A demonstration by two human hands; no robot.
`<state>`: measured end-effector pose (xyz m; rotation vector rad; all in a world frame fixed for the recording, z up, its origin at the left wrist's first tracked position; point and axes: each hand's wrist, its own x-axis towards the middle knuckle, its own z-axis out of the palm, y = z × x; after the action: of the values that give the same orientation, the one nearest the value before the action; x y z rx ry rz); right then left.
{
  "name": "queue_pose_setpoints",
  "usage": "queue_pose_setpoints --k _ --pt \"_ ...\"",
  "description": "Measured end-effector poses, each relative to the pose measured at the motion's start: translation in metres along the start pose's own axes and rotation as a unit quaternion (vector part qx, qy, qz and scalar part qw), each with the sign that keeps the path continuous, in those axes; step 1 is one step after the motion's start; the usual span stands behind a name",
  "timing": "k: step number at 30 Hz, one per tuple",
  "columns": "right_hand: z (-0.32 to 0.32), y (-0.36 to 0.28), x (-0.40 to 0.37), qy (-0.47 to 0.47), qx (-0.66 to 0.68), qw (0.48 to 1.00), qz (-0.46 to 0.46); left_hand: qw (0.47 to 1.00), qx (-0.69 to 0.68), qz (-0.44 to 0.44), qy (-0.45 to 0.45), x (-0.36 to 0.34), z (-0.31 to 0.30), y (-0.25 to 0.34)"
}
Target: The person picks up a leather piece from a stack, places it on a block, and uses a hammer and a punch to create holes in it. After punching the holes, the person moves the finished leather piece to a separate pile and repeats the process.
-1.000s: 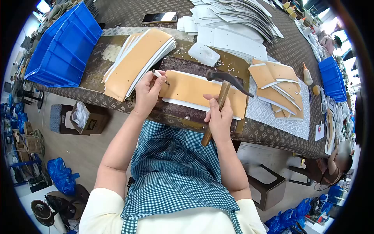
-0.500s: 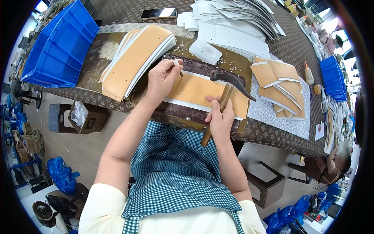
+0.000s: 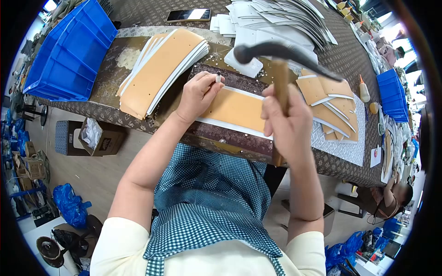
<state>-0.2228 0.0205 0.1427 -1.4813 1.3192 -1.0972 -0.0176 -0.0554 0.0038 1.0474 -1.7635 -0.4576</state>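
Between the fingertips of my left hand (image 3: 200, 95) stands a small punch tool (image 3: 218, 77) with a white grip; its lower end is hidden. It is over the left end of an orange sheet with white edges (image 3: 237, 108), which lies on a dark board (image 3: 230, 147). My right hand (image 3: 290, 122) is wrapped round the wooden handle of a hammer (image 3: 282, 83), raised above the sheet's right end and slightly blurred. Small white bits lie by a white block (image 3: 244, 62) behind the board.
A stack of orange and white sheets (image 3: 161, 69) lies left, beside a blue bin (image 3: 73, 55). More orange pieces (image 3: 329, 103) lie right. White sheets (image 3: 281, 23) and a phone (image 3: 189, 15) are at the back. A person (image 3: 391, 200) is at far right.
My right hand has lifted the hammer up and to the right. My left hand has shifted slightly right with the punch tool, now held more upright.
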Motion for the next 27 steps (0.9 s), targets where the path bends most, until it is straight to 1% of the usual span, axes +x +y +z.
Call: queue_pose_setpoints --k 2,3,4,6,7,8,9,10,11,12,13,14,16,17,18,19,21,23,24,25,26,27 --pt "-0.007 -0.038 0.013 0.03 0.053 0.987 -0.151 1.0 -0.002 -0.002 -0.001 0.002 -0.001 0.001" --pt "-0.011 -0.055 0.019 0.028 0.015 0.972 -0.234 1.0 -0.001 -0.011 -0.003 0.001 -0.001 0.002" --pt "-0.008 -0.068 0.024 0.049 0.055 0.959 -0.275 1.0 0.001 -0.02 -0.006 0.001 -0.002 0.003" --pt "0.001 -0.077 0.027 0.07 0.091 0.958 -0.264 1.0 0.005 -0.006 0.0 0.002 -0.001 0.001" --pt "0.009 -0.064 0.031 0.07 0.083 0.96 -0.26 1.0 0.001 -0.002 0.003 0.001 0.0 0.0" --pt "0.006 -0.045 0.033 0.04 0.009 0.98 -0.193 1.0 -0.003 0.002 0.005 0.001 0.001 0.0" --pt "0.007 -0.031 0.035 0.002 -0.175 0.972 -0.155 1.0 -0.019 -0.004 0.013 0.001 0.002 0.001" --pt "0.007 -0.01 0.038 -0.06 -0.28 0.954 -0.084 1.0 -0.008 -0.011 0.003 0.0 0.001 0.001" --pt "0.005 0.004 0.04 -0.12 -0.379 0.918 -0.012 1.0 0.003 -0.016 -0.008 -0.001 0.0 0.001" --pt "-0.001 -0.006 0.039 -0.135 -0.349 0.927 -0.003 0.999 0.015 -0.02 -0.02 0.001 -0.001 0.001" --pt "-0.008 -0.021 0.038 -0.152 -0.32 0.935 0.002 1.0 0.008 -0.016 -0.013 0.003 -0.002 -0.001" --pt "-0.012 -0.029 0.037 -0.142 -0.317 0.938 -0.015 1.0 0.0 -0.015 -0.009 0.002 0.0 -0.001" --pt "-0.016 -0.059 0.037 -0.092 -0.177 0.98 0.003 1.0 -0.015 -0.011 -0.005 0.001 0.002 -0.003" --pt "-0.013 -0.074 0.034 0.001 -0.118 0.986 -0.116 1.0 -0.006 -0.002 -0.005 0.001 0.002 -0.002" --pt "-0.011 -0.094 0.033 0.045 -0.081 0.983 -0.158 1.0 0.003 0.008 -0.006 0.002 0.001 -0.001" --pt "-0.011 -0.108 0.036 0.069 -0.011 0.975 -0.212 1.0 0.006 0.0 -0.008 0.002 0.001 -0.001" --pt "-0.001 -0.106 0.041 0.089 0.053 0.963 -0.248 1.0 0.001 -0.001 -0.005 0.001 0.001 -0.001" --pt "0.001 -0.071 0.044 0.038 0.053 0.96 -0.271 1.0 -0.003 -0.004 -0.003 0.002 0.001 -0.001" --pt "0.004 -0.05 0.044 0.034 -0.144 0.976 -0.16 1.0 -0.004 -0.009 -0.003 0.002 0.002 0.0" --pt "0.002 -0.024 0.047 -0.094 -0.293 0.95 -0.053 1.0 -0.005 -0.015 -0.004 0.001 0.002 0.0" --pt "0.002 0.009 0.045 -0.126 -0.409 0.904 -0.017 1.0 -0.002 -0.015 -0.008 0.0 0.002 0.001" --pt "-0.003 0.006 0.038 -0.117 -0.349 0.929 0.038 1.0 0.002 -0.014 -0.015 0.0 0.0 0.001"
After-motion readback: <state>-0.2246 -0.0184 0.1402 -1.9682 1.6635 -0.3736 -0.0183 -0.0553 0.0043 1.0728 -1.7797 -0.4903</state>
